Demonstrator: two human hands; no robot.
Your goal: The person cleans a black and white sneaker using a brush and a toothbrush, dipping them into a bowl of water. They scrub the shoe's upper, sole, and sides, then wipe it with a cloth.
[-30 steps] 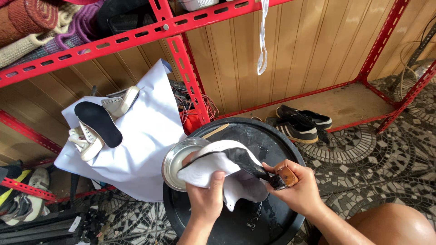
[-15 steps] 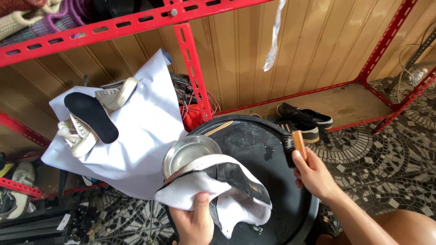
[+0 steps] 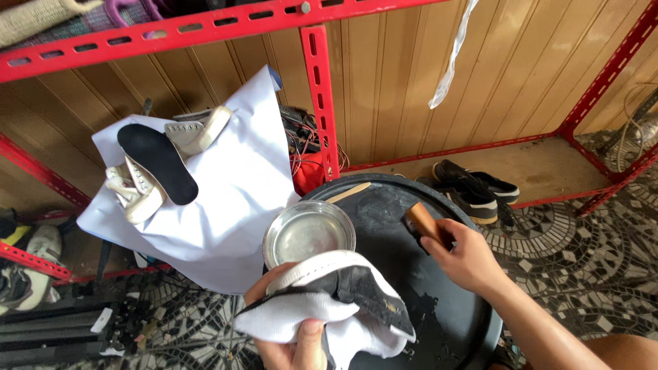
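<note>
Your left hand [image 3: 291, 342] grips a black-and-white shoe [image 3: 356, 298] wrapped in a white cloth [image 3: 288, 318]. Your right hand [image 3: 460, 257] is closed around a wooden brush [image 3: 419, 220], held above the black round table [image 3: 445, 322]. The shoe looks part cleaned, with dirty spots left. A metal bowl [image 3: 308, 234] sits just past your left hand.

L hand [image 3: 291, 342] shoe [image 3: 343, 294], R hand [image 3: 466, 257] brush [image 3: 419, 223]

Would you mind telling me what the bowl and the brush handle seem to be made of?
The bowl looks like bare metal, probably steel: silvery with a dull shine and a thin rolled rim. The brush handle in the right hand looks like varnished wood: orange-brown and glossy.
</note>
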